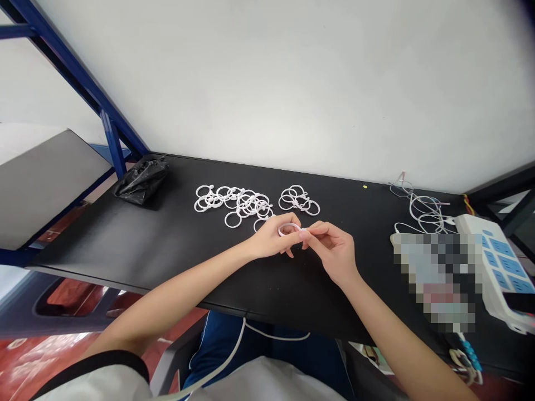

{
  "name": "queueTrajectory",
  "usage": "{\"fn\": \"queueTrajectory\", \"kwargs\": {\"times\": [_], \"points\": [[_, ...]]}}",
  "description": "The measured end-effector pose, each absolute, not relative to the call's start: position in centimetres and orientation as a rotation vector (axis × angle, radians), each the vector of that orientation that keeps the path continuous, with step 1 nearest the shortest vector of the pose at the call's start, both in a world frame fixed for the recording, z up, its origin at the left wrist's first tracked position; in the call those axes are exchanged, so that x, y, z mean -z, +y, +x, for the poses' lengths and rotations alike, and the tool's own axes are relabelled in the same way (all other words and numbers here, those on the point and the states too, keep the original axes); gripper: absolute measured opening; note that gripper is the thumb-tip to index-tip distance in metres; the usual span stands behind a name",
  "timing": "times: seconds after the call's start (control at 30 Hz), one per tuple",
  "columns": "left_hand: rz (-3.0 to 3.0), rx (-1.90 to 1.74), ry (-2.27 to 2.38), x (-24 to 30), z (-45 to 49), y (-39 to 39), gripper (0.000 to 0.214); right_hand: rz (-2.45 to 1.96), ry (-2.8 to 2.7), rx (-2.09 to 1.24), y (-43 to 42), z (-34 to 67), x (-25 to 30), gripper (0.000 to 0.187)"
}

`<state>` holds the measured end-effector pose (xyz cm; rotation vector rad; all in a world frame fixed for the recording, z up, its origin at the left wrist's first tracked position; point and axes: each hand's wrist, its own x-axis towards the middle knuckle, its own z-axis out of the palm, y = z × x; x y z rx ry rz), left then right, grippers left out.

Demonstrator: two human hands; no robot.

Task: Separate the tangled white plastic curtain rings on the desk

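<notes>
Both hands meet over the middle of a black table (125, 239). My left hand (273, 240) and my right hand (332, 250) together pinch one white plastic ring (288, 227), held just above the tabletop. Behind the hands lies a larger heap of several white rings (234, 201). A smaller cluster of white rings (298, 199) sits to its right, apart from the heap.
A crumpled black plastic bag (142, 181) lies at the table's back left. White cables (422, 209) and a white power strip with blue sockets (497, 267) are at the right, beside a blurred object (434, 278). A blue metal frame (111, 139) stands at left; a white wall is behind.
</notes>
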<state>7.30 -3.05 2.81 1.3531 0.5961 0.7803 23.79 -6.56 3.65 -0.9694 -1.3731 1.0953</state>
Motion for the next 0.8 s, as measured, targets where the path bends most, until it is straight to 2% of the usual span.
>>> {"fn": "queueTrajectory", "kwargs": {"times": [0.23, 0.37, 0.8], "points": [[1.428, -0.777, 0.659, -3.5, 6.9, -3.3, 0.034, -1.022, -1.546, -0.903, -6.9, 23.9, -3.3, 0.013], [1.469, -0.715, 0.653, -4.1, 6.6, -3.2, 0.039, -1.018, -1.893, -0.697, -7.4, 24.2, -2.4, 0.027], [1.501, -0.674, 0.529, -4.1, 6.1, -3.1, 0.044, -0.944, -1.939, -0.933, -7.7, 24.3, -1.9, 0.03]]}}
